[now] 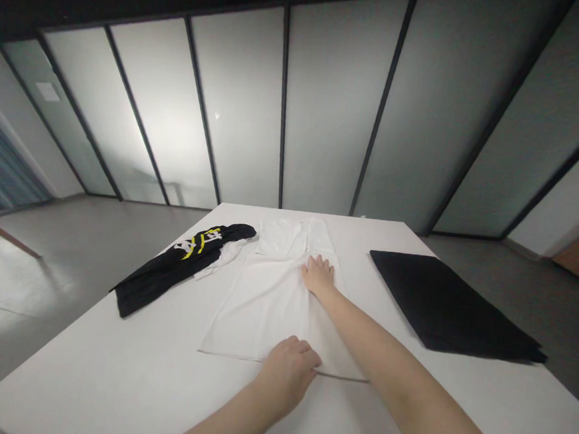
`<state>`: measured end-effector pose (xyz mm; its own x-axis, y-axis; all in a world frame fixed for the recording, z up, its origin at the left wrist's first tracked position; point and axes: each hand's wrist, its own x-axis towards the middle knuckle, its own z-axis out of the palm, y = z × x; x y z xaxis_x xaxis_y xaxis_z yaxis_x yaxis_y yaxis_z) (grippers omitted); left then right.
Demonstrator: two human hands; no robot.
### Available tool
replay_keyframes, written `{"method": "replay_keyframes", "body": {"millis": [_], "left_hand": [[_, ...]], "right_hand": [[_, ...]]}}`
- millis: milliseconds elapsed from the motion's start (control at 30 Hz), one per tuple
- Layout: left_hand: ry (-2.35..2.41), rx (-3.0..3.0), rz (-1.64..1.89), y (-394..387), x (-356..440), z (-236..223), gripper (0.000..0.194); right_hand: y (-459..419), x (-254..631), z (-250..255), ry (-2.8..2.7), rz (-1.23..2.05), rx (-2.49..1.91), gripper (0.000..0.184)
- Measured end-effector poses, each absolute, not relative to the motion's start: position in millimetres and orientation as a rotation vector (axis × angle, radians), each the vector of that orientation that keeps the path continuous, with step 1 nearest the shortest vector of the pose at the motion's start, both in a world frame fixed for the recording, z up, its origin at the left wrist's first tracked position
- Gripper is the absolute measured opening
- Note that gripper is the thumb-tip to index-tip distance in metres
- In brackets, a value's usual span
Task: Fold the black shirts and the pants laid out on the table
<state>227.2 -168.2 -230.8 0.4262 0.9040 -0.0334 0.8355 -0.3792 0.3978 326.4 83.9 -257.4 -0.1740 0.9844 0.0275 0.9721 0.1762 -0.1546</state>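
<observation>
A white garment that looks like a T-shirt (263, 302) lies spread on the table, its hem toward me. My left hand (290, 371) is at the near hem, its fingers curled over the edge and closed on the cloth. Farther up, my right hand (318, 275) rests on the shirt with its fingers spread, beside a lengthwise crease. Near the far end, a sleeve-like flap lies over the body of the shirt. My hands cover parts of the cloth beneath them.
On the left of the white table (81, 374) lies a black garment (180, 262) with yellow and white print, and some white cloth (223, 257) next to it. A stack of flat black material (447, 306) is at the right. Frosted glass panels (332, 113) stand behind the table.
</observation>
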Motion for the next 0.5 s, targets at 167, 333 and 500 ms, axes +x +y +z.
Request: {"method": "replay_keyframes", "body": {"millis": [167, 333, 500], "left_hand": [[1.499, 2.291, 0.314, -168, 226, -233, 0.025], [1.545, 2.303, 0.400, -169, 225, -234, 0.026], [1.666, 2.292, 0.419, -171, 221, -227, 0.035]], "right_hand": [[82, 328, -262, -2.302, 0.161, -1.923, 0.067], [103, 346, -255, -2.321, 0.156, -1.908, 0.063], [114, 357, -251, -2.350, 0.142, -1.858, 0.059]]}}
